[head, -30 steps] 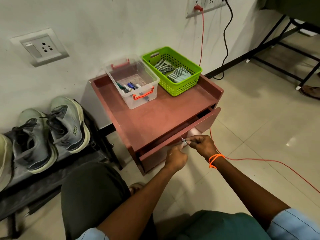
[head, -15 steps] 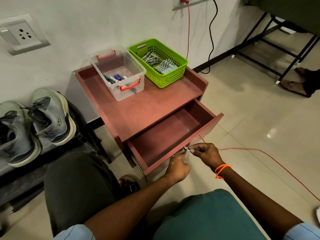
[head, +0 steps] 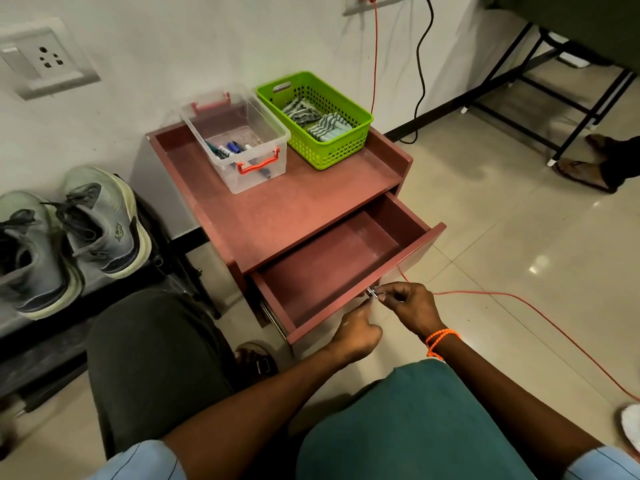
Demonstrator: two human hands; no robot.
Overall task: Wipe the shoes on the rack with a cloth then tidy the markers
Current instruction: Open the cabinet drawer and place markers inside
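Fingers of your right hand (head: 410, 304) pinch the small metal key (head: 372, 292) that sticks out of the drawer (head: 332, 271) front, with an orange thread band (head: 441, 341) round that wrist. Your left hand (head: 358, 336) sits just below and beside it, fingers curled in against the drawer's front edge near the key; you cannot tell from this angle whether it grips anything. The drawer stands pulled well out of the reddish-brown side table (head: 277, 209), and its inside shows bare board. On the table top, toward the wall, a clear plastic box (head: 239, 140) with red handles holds the markers (head: 232, 150), which lie in a loose bunch on its floor. Just to the right of it, touching or nearly so, a green basket (head: 325, 119) carries folded striped cloths (head: 322, 121). To your left, two grey shoes (head: 86, 226) stand toe-up on the dark rack (head: 52, 341), leaning against the wall, well apart from your hands. An orange cable (head: 519, 306) runs along the tiled floor past the drawer's corner, and a black cable (head: 420, 74) hangs down from the wall socket above.
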